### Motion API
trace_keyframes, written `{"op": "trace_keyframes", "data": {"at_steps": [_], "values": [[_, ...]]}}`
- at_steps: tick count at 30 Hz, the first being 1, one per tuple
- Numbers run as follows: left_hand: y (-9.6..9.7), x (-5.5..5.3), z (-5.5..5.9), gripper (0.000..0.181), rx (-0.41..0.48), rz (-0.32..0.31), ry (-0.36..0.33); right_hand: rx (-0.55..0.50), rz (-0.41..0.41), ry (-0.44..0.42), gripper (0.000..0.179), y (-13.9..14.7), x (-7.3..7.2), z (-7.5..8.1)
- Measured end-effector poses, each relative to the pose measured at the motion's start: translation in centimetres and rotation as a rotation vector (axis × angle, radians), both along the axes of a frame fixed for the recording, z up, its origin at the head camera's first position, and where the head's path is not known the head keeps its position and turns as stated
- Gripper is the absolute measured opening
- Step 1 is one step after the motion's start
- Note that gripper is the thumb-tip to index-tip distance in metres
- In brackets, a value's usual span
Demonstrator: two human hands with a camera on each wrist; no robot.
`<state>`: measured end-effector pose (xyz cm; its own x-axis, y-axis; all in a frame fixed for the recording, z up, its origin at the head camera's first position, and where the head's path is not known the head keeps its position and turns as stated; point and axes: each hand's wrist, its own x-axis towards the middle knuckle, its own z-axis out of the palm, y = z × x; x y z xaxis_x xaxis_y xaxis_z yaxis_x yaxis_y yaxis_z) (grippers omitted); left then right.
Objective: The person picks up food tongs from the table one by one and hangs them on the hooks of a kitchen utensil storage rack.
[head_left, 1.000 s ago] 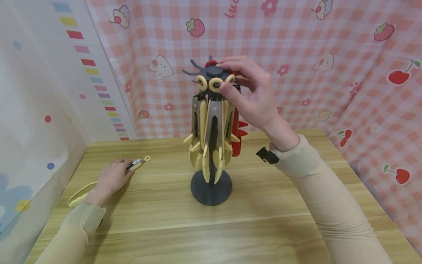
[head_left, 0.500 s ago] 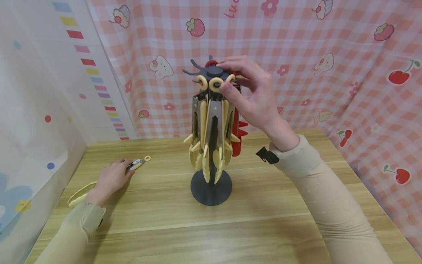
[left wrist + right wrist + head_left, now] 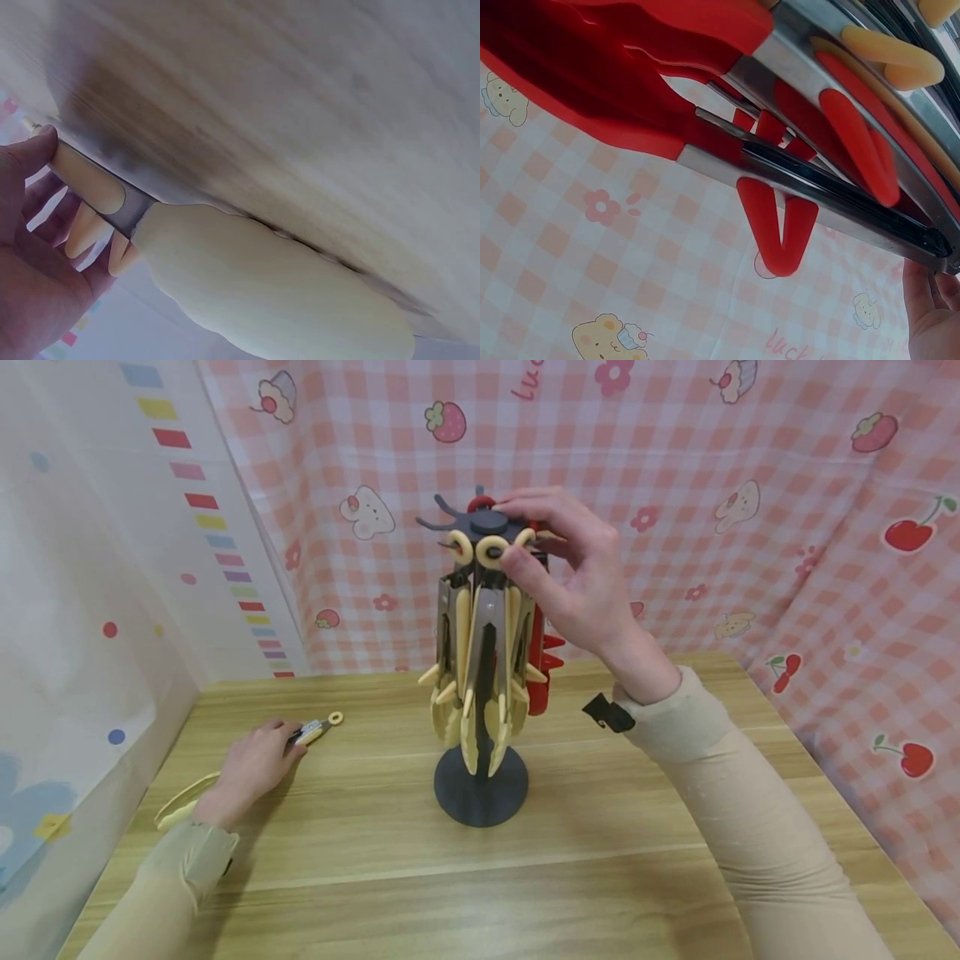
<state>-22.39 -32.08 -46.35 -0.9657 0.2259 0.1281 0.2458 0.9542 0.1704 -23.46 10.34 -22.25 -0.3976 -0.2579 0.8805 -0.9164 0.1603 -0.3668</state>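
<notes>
At the left of the table, my left hand [image 3: 251, 768] grips yellow-cream tongs [image 3: 313, 733] lying flat, the ring end beyond my fingers. In the left wrist view the thumb lies on the handle, and the broad scalloped tip [image 3: 277, 281] stretches away from the hand. My right hand [image 3: 581, 577] grips the top of a dark hanging rack [image 3: 489, 522], thumb by a cream ring and fingers over the far side. Several cream tongs [image 3: 489, 610] hang by their rings from its hooks. Red tongs [image 3: 537, 689] hang behind on the right; their red heads [image 3: 630, 112] fill the right wrist view.
The rack's round base [image 3: 480, 806] stands mid-table. Bare hooks [image 3: 431, 525] stick out at its upper left. Behind the wooden table [image 3: 600, 877] hangs a pink checked cloth [image 3: 390, 452], with a white one [image 3: 82, 527] at the left.
</notes>
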Motion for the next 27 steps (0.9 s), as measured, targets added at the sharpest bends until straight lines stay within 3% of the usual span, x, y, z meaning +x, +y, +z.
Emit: {"op": "trace_keyframes", "data": {"at_steps": [27], "values": [[0.9, 0.5, 1.2, 0.040, 0.021, 0.004, 0.024, -0.007, 0.004, 0.003, 0.078, -0.1, 0.0, 0.0]]}}
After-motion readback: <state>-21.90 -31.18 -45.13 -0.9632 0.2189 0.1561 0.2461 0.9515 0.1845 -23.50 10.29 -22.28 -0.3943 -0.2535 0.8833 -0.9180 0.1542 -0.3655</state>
